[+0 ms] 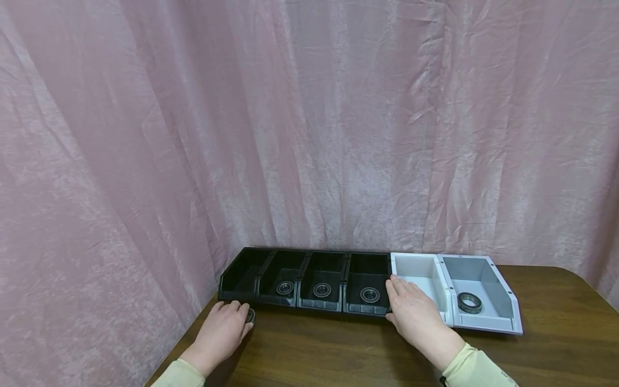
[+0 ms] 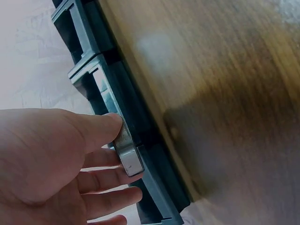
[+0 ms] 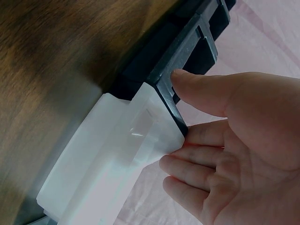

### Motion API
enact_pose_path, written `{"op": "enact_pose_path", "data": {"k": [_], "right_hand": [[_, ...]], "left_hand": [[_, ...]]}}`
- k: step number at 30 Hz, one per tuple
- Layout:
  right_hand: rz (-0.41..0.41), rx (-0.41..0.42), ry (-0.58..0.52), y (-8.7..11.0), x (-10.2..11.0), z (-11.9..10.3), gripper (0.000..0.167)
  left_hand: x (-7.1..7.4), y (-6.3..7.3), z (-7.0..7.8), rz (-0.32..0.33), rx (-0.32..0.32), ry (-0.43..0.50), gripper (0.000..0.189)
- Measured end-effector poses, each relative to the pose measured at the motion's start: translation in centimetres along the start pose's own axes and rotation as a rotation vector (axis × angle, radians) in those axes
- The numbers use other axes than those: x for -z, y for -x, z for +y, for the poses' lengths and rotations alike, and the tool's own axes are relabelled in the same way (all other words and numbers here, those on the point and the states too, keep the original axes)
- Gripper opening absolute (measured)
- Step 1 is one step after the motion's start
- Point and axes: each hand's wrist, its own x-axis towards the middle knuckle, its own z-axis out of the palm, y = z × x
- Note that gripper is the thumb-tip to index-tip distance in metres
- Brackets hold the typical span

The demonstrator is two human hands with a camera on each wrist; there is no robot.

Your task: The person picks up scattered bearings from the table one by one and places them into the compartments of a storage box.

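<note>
My left hand pinches a metal ball bearing between thumb and fingers, in front of the leftmost black bin. In the left wrist view the bearing is edge-on and overlaps the bins' front. My right hand lies over the side wall where the last black bin meets the white bin. Its fingers are mostly straight, and the thumb is by the black bin's front edge in the right wrist view. Ball bearings lie in the other black bins, one of them a bearing beside my right hand.
At the right end of the row, a light grey bin holds a darker, ring-like bearing. The bins stand side by side along the back of a brown wooden table. A pink curtain hangs behind it and along its left side.
</note>
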Motion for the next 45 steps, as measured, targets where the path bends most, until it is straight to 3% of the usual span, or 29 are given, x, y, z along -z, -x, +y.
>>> {"op": "enact_pose_path", "data": {"k": [10, 27, 45], "right_hand": [[-0.008, 0.001, -0.006, -0.2, 0.1, 0.1, 0.070], [-0.001, 0.006, -0.004, -0.2, -0.1, 0.1, 0.069], [-0.004, -0.003, -0.010, -0.2, -0.2, 0.1, 0.071]], "left_hand": [[0.8, -0.4, -0.2, 0.069, -0.033, -0.039, 0.043], [1.2, -1.4, -0.7, 0.126, -0.055, -0.034, 0.045], [2.7, -3.3, -0.8, 0.145, -0.025, -0.010, 0.047]]}}
